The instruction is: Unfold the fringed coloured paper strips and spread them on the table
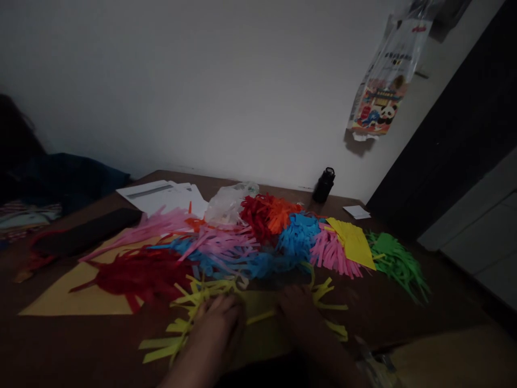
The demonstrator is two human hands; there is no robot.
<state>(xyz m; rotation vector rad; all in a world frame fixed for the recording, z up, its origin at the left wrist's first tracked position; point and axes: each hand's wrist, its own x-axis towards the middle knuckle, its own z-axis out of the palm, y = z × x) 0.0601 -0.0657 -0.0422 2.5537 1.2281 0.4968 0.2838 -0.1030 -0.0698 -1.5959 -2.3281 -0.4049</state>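
A sheet of yellow fringed paper (262, 345) lies at the table's near side, its cut strips spreading out to the left and right. My left hand (218, 323) is closed on its left part, with the fingers curled inward. Over the right part, my right hand (299, 310) is closed on the same paper; it is dim and its fingertips are hard to make out. A narrow yellow strip (260, 317) runs across the sheet between both hands. Just beyond sit red fringed paper (149, 272) and blue fringed paper (258, 264).
Pink (335, 253), orange (283, 215) and green fringed paper (398, 264) lie farther back, near a yellow sheet (351, 242). Behind are a clear plastic bag (228, 205), white papers (161, 196) and a black bottle (323, 186). A dark pouch (84, 231) lies left.
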